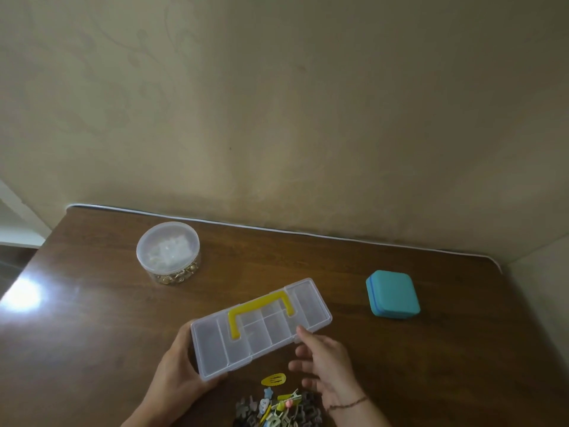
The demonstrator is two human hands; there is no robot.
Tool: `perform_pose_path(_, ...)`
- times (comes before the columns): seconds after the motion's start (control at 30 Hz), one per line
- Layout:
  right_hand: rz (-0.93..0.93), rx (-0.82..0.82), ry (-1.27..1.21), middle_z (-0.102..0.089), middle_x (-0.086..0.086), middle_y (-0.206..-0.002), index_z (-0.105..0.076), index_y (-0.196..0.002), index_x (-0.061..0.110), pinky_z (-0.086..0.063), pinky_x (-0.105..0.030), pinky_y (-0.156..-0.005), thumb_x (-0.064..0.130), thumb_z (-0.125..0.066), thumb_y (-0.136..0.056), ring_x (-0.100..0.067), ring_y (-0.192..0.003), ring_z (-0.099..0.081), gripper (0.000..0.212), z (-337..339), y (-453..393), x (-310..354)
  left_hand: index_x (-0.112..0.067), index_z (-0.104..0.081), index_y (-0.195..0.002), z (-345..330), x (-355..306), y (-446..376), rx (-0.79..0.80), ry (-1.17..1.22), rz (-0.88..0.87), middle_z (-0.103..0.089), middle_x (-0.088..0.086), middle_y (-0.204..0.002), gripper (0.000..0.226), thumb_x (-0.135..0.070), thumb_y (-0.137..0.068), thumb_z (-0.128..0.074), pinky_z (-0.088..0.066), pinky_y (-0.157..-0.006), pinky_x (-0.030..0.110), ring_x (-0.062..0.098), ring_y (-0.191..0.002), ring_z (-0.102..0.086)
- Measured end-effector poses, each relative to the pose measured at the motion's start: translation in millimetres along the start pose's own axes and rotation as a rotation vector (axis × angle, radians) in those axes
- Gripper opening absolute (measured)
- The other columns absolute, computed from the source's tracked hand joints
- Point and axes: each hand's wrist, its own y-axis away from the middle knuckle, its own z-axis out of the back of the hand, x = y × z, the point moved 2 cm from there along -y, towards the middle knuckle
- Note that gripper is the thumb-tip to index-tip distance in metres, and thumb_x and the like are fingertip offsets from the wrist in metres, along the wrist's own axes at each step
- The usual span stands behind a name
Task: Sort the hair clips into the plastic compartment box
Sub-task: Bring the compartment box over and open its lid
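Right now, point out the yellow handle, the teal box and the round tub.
yellow handle [260, 302]: head view, on the long top bar.
teal box [394, 293]: head view, middle of its lid.
round tub [167, 247]: head view, centre of the clear lid.

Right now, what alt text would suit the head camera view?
Two hands, left and right, hold a closed clear plastic compartment box with a yellow handle over a brown wooden table, a pile of small colourful hair clips just before it.

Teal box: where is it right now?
Head view: the teal box sits closed on the table's right side, apart from the compartment box and untouched by either hand.
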Motion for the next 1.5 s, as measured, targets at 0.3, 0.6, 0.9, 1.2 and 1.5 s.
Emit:
perform_pose_path(0.3, -0.112, 0.106, -0.195, -0.063, -0.02, -0.107, -0.055, -0.112, 0.009, -0.056, -0.041, -0.064, 0.017, -0.07, -0.086, -0.034, -0.093, -0.065, 0.031, -70.6, 3.9, -37.9, -0.039, -0.055, -0.12, 0.8, -1.0, 3.3, -0.039, 0.071, -0.001, -0.067, -0.018, -0.117, 0.08, -0.034, -0.052, -0.097, -0.053, -0.09, 0.024, 0.001, -0.108, -0.064)
perform_pose_path(0.6, -0.102, 0.154, -0.176, -0.07, -0.02, -0.092, -0.061, -0.105, 0.004, -0.051, -0.038, -0.07, 0.014, -0.074, -0.082, -0.033, -0.09, -0.069, 0.028, -91.1, 22.0, -50.9, -0.045, -0.045, -0.129, 0.3, 3.8, 2.0, -0.006, 0.041, 0.043, -0.057, -0.023, -0.127, 0.089, -0.061, -0.053, -0.089, -0.051, -0.099, 0.035, 0.001, -0.121, -0.054)
perform_pose_path(0.9, 0.46, 0.047, 0.262, -0.072, -0.002, -0.077, -0.068, -0.087, 0.018, -0.049, -0.025, -0.054, 0.038, -0.063, -0.089, -0.018, -0.071, -0.07, 0.021, -91.2, 48.6, 11.0, -0.053, -0.032, -0.134, 1.2, 6.0, 2.3, 0.022, 0.02, 0.086, -0.05, -0.024, -0.136, 0.099, -0.055, -0.053, -0.089, -0.045, -0.106, 0.033, -0.003, -0.127, -0.047)
perform_pose_path(1.2, 0.899, -0.104, 1.303, -0.054, 0.003, -0.137, -0.05, -0.134, 0.027, -0.038, -0.04, -0.107, 0.047, -0.044, -0.096, -0.019, -0.13, -0.043, 0.043, -47.4, -55.2, 68.7, -0.05, 0.034, -0.141, 5.3, -0.4, 7.3, 0.165, 0.026, 0.134, -0.027, -0.045, -0.139, 0.138, -0.064, -0.058, -0.076, -0.028, -0.119, 0.04, 0.001, -0.143, -0.03)
perform_pose_path(1.5, 0.92, -0.059, 1.431, -0.027, 0.012, -0.155, -0.024, -0.149, 0.032, -0.02, -0.044, -0.119, 0.066, -0.02, -0.091, -0.012, -0.145, -0.014, 0.067, 7.3, -45.2, 7.9, -0.049, 0.019, -0.149, 5.8, -1.6, 7.7, 0.289, -0.164, 0.046, -0.016, -0.024, -0.158, 0.125, -0.036, -0.076, -0.082, -0.005, -0.124, 0.047, -0.004, -0.143, -0.014)
